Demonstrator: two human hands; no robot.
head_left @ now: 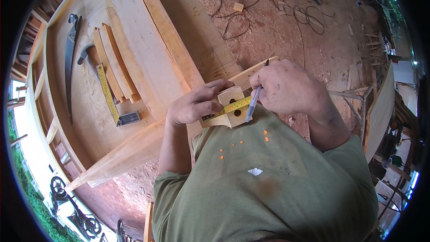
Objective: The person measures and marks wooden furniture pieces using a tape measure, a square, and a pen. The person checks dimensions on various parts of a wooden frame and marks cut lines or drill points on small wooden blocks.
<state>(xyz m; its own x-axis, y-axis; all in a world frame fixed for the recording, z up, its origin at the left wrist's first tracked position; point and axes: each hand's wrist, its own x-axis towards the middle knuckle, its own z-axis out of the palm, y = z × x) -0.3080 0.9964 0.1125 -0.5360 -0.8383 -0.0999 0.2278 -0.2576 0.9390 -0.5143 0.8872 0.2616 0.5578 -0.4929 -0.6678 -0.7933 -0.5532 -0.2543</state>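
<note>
Pen [254,101] and tape measure [239,105] held at a drilled wooden block [228,94], beside a framed panel [118,151] of tools

The block is held close in front of the green shirt [255,152], at the near right corner of the panel. It is gripped by the left hand [195,106], whose fingers are curled over the far side while the thumb is pressed toward the tape. The yellow tape is laid across the block between two dark round holes, whose insides are too dark to be read. The pen is pinched, tilted, between the thumb and fingers of the right hand [291,87]; whether the block is touched by its lower end cannot be told.

Within the raised wooden rim of the panel, a handsaw [70,62] is laid at the left, with a hammer [83,55], a yellow-bladed square [107,92] and curved wooden strips [118,65] to its right. A long board [143,31] is set farther right, bordered by a flat sheet [192,22] marked with lines.

Beyond, the reddish floor [268,31] is strewn with shavings, dark cables [221,2] and a small wood offcut [238,6]. At the far right, an upright wooden sheet [380,107] is seen; at the left edge, green foliage [24,188].
</note>
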